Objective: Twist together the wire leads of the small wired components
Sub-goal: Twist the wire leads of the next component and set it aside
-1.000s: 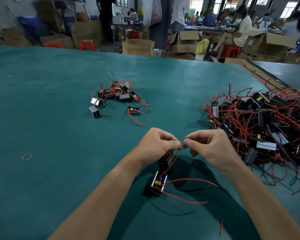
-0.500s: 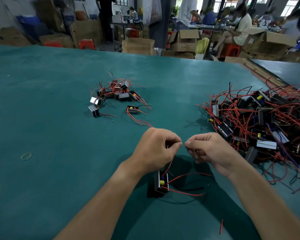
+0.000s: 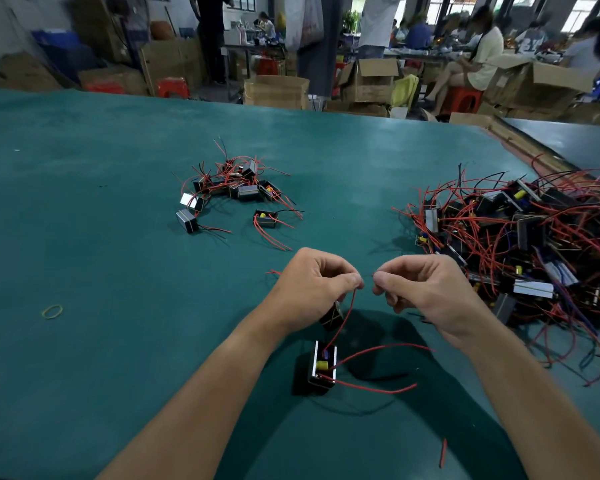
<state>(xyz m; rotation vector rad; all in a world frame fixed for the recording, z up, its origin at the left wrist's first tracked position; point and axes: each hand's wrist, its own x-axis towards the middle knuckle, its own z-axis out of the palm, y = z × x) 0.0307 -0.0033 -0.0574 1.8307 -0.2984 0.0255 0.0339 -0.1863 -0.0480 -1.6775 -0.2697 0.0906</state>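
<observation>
A: How far along was it?
B: Early, I'd judge. Small pile (image 3: pixel 236 188) far, left of centre, was prob. the finished units. Big tangle (image 3: pixel 527 244) at right looked untouched, so most was left.
A: Hands?
B: Left hand (image 3: pixel 312 289) pinched a red lead (image 3: pixel 347 317) betw. thumb & forefinger, w/ one black unit (image 3: pixel 331 317) tucked under it. Right hand (image 3: pixel 426 292) pinched a thin wire end, its fingertips just beside the left's.
A: The piece?
B: Lower unit (image 3: pixel 323 367) sat near, below the hands: black box, yellow part inside, two more red leads trailing right. The twist was too small to tell.
</observation>
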